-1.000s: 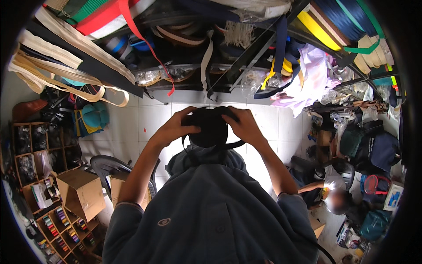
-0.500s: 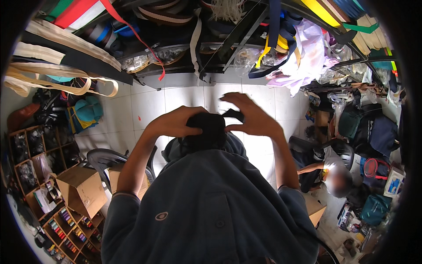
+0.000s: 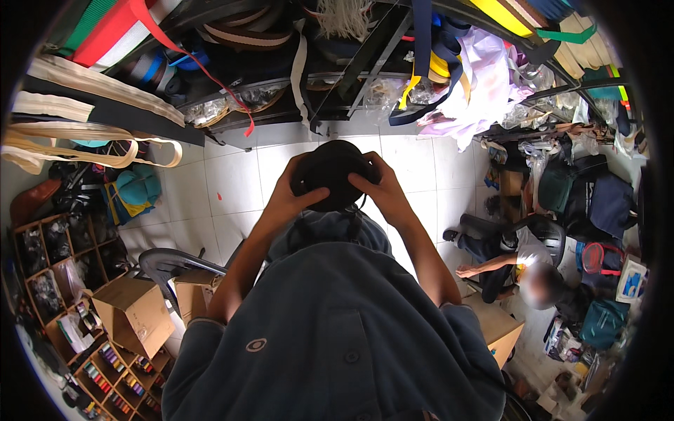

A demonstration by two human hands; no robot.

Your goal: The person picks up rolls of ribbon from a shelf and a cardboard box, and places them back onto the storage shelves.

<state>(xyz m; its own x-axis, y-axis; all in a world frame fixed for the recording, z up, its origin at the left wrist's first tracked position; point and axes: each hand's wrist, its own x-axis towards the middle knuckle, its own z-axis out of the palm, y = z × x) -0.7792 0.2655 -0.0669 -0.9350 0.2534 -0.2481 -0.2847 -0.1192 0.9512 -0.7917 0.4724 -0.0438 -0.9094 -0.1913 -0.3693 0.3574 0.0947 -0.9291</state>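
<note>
Between my two hands sits a round black thing [image 3: 337, 174], dark and soft-looking, perhaps a coil of strap; its exact kind is too dark to make out. My left hand [image 3: 293, 195] grips its left side with the thumb pressed on the near face. On its right side my right hand [image 3: 383, 188] holds it the same way, thumb on the near face and fingers curled behind. Thin dark cords [image 3: 361, 205] hang just below it, close to my body. The far fingers of both hands are partly hidden.
Racks of coloured webbing rolls [image 3: 116, 31] and hanging strips line the far side. Left are cardboard boxes [image 3: 133, 316], a black chair [image 3: 165, 263] and a shelf of thread spools [image 3: 105, 375]. A seated person [image 3: 537, 281] is at the right, near bags [image 3: 611, 210]. White floor tiles [image 3: 414, 165] lie beyond my hands.
My right hand has come in from a spread, raised pose and now grips the black thing's right side. The thing has moved up and turned its round face toward me. The seated person's arm extends leftward.
</note>
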